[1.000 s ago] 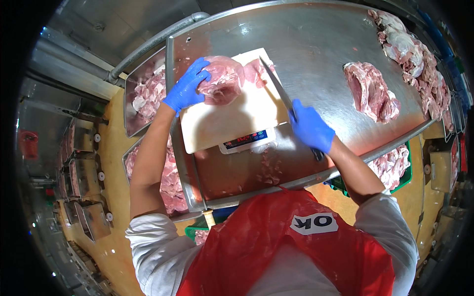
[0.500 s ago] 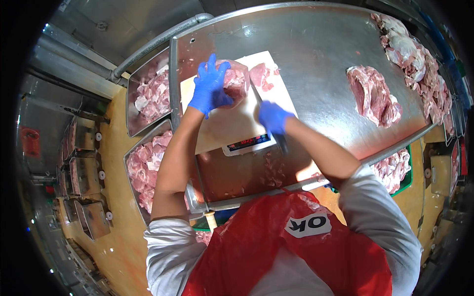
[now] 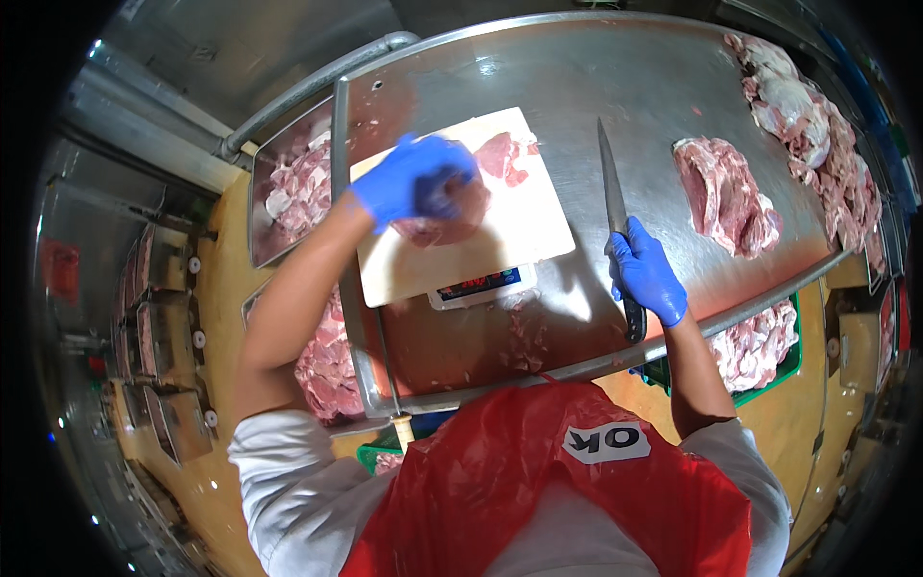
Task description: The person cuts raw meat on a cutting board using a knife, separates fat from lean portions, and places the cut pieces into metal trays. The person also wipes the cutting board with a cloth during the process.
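My blue-gloved left hand [image 3: 418, 181] is closed on a large pink meat piece [image 3: 444, 224] at the left of the white cutting board [image 3: 524, 226], partly hiding it and smeared by motion. A smaller slice [image 3: 502, 159] lies at the board's top right. The board rests on a digital scale [image 3: 481, 293]. My blue-gloved right hand [image 3: 644, 269] grips a long knife [image 3: 611, 173] by its black handle, off the board's right side, blade pointing toward the far edge, over the steel table [image 3: 615, 58].
A meat cut [image 3: 726, 197] lies right of the knife, with more meat [image 3: 812, 135] along the far right. Steel bins of meat [image 3: 293, 188] flank the table's left, and a green crate [image 3: 755, 351] sits below its right edge. A pipe [image 3: 288, 96] runs at upper left.
The knife in my right hand has left the board, moving right from the meat. My left hand has shifted over the large piece, which now sits a little lower, apart from the slice.
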`<state>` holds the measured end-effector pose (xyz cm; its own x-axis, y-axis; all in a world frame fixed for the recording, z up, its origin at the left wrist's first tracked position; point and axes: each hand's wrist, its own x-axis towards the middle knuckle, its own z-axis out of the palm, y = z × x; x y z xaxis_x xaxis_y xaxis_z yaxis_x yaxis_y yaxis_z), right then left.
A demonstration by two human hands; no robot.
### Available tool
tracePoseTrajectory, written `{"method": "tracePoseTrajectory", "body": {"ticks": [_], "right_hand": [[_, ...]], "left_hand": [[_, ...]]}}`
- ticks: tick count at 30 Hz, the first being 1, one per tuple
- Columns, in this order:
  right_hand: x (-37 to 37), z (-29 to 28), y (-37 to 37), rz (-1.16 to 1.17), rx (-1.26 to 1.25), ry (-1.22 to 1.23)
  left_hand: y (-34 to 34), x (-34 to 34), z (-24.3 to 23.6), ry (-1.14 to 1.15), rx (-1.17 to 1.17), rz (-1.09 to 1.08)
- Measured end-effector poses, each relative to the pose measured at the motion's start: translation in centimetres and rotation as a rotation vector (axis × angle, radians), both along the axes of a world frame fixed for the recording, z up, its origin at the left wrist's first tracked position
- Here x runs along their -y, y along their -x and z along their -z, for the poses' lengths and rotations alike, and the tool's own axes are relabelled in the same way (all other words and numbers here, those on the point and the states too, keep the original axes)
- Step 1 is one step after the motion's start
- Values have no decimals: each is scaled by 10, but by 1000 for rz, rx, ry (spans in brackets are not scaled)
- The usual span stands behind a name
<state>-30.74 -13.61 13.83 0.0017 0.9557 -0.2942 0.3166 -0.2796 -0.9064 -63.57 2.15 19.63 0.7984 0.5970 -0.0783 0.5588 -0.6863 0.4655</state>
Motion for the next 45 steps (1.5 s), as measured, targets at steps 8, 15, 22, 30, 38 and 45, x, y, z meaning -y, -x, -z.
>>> {"method": "tracePoseTrajectory", "body": {"ticks": [8,15,22,30,38,45], "right_hand": [[8,6,-10,20,-99,-18],[29,40,-35,41,-195,1],[49,80,-40,81,-227,59],[35,73,-37,22,-130,-7],[19,67,-8,35,-172,-44],[-2,47,9,23,-297,-110]], "left_hand": [[-150,-18,112,-245,-282,-798],[-138,86,138,-572,43,-489],[-22,191,129,-21,654,-126],[264,91,-24,-171,387,-884],[200,54,-14,-183,567,-1007],[118,37,55,175,456,-1011]]}}
